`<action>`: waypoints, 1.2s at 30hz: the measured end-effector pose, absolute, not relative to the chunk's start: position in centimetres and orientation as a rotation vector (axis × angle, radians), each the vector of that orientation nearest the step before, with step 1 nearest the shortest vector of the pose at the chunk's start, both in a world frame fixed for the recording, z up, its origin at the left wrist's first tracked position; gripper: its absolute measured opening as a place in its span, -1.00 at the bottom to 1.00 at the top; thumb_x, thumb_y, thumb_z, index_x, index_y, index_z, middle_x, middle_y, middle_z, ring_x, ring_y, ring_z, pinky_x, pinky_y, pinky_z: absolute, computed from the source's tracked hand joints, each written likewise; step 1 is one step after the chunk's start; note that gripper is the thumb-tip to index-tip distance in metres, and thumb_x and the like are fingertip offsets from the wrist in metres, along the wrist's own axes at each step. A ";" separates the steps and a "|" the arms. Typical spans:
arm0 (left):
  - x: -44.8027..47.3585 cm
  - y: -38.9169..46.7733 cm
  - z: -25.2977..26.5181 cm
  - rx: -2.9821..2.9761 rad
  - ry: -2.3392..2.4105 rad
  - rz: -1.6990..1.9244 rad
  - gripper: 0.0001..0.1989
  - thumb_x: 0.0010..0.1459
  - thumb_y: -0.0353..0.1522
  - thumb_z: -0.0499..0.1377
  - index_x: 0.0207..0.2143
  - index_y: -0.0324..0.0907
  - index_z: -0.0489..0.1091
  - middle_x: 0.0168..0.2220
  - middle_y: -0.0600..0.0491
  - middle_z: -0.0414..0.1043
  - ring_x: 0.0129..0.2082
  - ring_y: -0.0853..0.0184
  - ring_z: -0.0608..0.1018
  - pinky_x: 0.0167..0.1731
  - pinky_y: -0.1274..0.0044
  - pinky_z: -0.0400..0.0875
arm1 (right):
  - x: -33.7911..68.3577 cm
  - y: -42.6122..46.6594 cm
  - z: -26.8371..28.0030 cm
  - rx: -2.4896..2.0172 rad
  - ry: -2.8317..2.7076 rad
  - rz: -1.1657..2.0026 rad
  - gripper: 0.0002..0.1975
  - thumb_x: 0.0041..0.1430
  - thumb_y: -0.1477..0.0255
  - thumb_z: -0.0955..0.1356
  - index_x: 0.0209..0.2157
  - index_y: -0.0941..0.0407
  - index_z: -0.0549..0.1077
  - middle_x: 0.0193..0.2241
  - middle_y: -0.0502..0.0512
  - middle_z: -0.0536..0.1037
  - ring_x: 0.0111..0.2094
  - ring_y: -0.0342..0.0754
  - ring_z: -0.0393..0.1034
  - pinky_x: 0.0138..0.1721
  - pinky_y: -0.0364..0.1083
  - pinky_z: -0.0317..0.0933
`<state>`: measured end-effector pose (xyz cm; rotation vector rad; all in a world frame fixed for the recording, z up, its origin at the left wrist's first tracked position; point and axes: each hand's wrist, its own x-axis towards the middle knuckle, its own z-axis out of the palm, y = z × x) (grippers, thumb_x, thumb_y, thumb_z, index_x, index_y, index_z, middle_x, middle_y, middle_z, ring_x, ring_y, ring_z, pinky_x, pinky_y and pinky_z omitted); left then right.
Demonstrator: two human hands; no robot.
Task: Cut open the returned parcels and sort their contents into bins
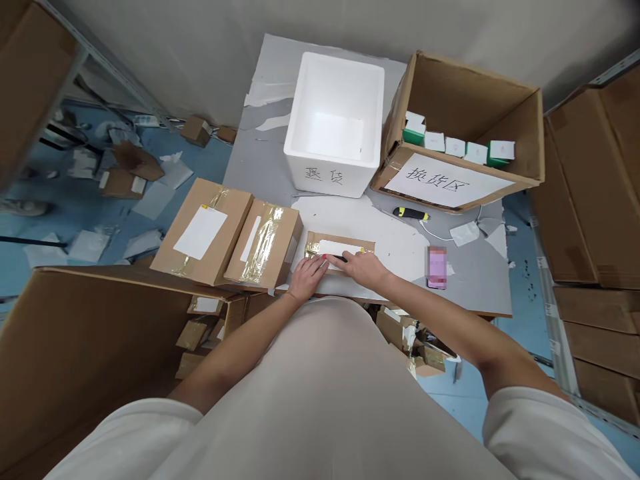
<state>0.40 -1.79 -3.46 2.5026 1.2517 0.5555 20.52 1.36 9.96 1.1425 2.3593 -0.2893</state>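
A small, flat cardboard box with a white label lies near the table's front edge. My left hand presses on the box's left end, fingers stretched out and close together. In my right hand is a slim black pen-like tool, held low over the label and pointing left; a small red spot shows by its tip, and its exact kind is unclear. Two taped cardboard boxes, a larger one and a narrower one, stand just left of my left hand.
Behind are a white foam box and a big carton holding several white-and-green boxes. A black-and-yellow utility knife and a pink phone-like object lie to the right. Shelves with cartons flank the table; scraps litter the floor.
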 end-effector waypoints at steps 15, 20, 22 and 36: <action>1.0 -2.2 -3.7 2.500 1.322 0.569 -0.70 0.25 -0.37 0.03 0.01 -0.07 0.39 0.03 -0.07 0.44 0.11 0.21 0.40 0.09 0.30 0.23 | 30.8 -3.0 12.8 1.361 2.073 -0.225 -0.24 0.15 0.70 0.13 0.29 -0.17 -0.06 -0.20 0.25 0.46 -0.36 -0.02 0.46 -0.42 -0.11 0.13; 1.3 -2.5 -3.4 2.510 1.329 0.535 -0.69 0.25 -0.37 0.01 0.01 -0.06 0.39 0.02 -0.07 0.45 0.10 0.20 0.41 0.09 0.29 0.22 | 33.3 -4.9 12.3 1.399 2.137 -0.236 -0.18 0.10 0.72 0.15 0.29 -0.23 -0.09 -0.20 0.21 0.45 -0.36 -0.02 0.43 -0.45 -0.12 0.12; 1.4 -2.5 -3.0 2.504 1.335 0.525 -0.68 0.25 -0.38 0.01 0.01 -0.06 0.38 0.02 -0.07 0.44 0.10 0.20 0.41 0.09 0.29 0.21 | 34.7 -5.8 12.4 1.444 2.178 -0.281 -0.17 0.09 0.71 0.16 0.29 -0.23 -0.08 -0.21 0.18 0.46 -0.38 -0.04 0.41 -0.45 -0.13 0.13; 4.7 1.4 2.0 2.537 1.406 0.259 -0.02 -0.21 0.07 0.28 0.20 -0.23 0.13 0.26 -0.34 0.01 0.24 -0.20 0.09 0.16 -0.03 -0.20 | 33.5 -9.8 2.8 2.726 1.463 -2.296 -0.26 0.11 0.09 0.29 0.28 0.04 0.06 -0.28 0.07 0.44 -0.60 -0.24 0.23 -0.67 -0.19 0.19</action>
